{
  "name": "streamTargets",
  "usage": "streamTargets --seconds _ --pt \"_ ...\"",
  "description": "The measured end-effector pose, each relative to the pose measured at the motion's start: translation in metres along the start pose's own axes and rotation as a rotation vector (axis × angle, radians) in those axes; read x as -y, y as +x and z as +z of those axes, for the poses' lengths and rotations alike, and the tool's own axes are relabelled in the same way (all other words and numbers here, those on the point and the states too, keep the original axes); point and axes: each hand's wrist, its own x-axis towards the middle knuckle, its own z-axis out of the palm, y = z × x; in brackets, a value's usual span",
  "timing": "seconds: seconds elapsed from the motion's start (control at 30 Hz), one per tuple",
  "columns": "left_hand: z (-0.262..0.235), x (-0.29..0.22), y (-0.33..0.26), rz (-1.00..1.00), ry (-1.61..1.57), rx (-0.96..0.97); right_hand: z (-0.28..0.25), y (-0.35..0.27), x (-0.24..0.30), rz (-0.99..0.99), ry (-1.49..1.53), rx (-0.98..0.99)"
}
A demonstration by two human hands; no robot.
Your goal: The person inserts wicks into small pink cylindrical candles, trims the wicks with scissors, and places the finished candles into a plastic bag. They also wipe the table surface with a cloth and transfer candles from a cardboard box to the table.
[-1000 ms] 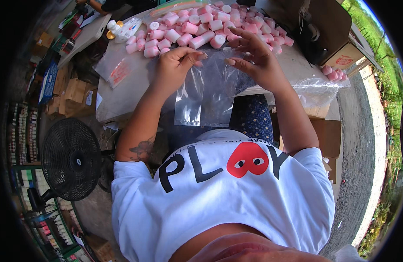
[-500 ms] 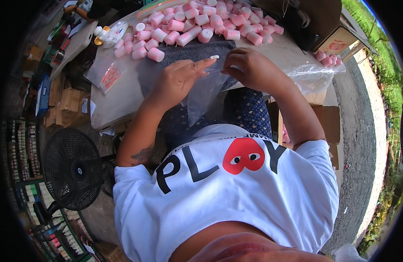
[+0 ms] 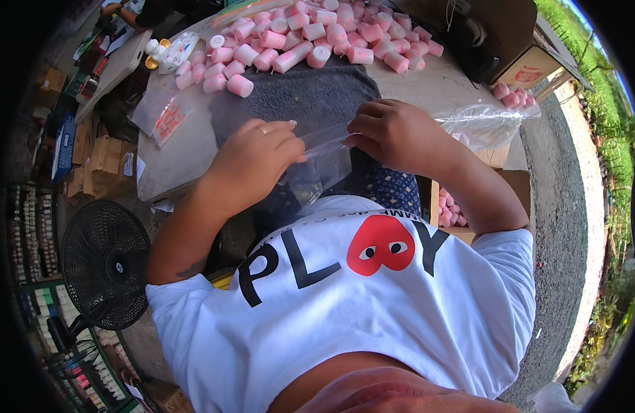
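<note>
A clear plastic bag (image 3: pixel 324 164) is stretched between my two hands above my lap, at the table's near edge. My left hand (image 3: pixel 257 162), with a ring on one finger, has its fingers curled and pinches the bag's left side. The opposite side of the bag is pinched in the bent fingers of my right hand (image 3: pixel 396 136). Nothing shows inside the bag. Beyond my hands a dark grey towel (image 3: pixel 297 89) lies on the table. Pink-and-white cylinders that look like short candles (image 3: pixel 324 38) are heaped behind the towel.
A flat bag with red print (image 3: pixel 167 120) lies on the table's left, another clear plastic bag (image 3: pixel 482 124) at its right. Below the right edge, an open carton (image 3: pixel 451 213) holds more pink pieces. A black fan (image 3: pixel 108 265) stands to my left. Another person's arm (image 3: pixel 125 15) shows far left.
My hands have moved apart and lower, drawing the bag taut between them. My left fingers, extended before, are now curled onto the bag. More of the towel is uncovered.
</note>
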Motion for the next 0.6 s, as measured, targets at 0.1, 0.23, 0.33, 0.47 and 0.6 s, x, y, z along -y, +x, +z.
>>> streamTargets --seconds 0.1,0.23,0.33,0.47,0.6 --pt "-0.006 -0.001 -0.01 -0.128 0.002 0.049 -0.002 -0.009 -0.004 0.066 -0.065 -0.074" --pt "-0.017 -0.009 -0.005 -0.131 -0.137 -0.104 -0.015 -0.014 0.012 0.147 0.223 -0.103" --pt "-0.011 -0.007 0.007 -0.215 -0.147 -0.243 -0.013 -0.011 0.013 0.078 0.257 -0.26" --pt "-0.001 -0.01 0.017 -0.237 -0.146 -0.346 0.001 -0.014 0.015 0.193 0.463 -0.369" --pt "0.003 -0.014 0.019 -0.222 -0.168 -0.394 0.009 -0.024 0.003 0.366 0.837 -0.31"
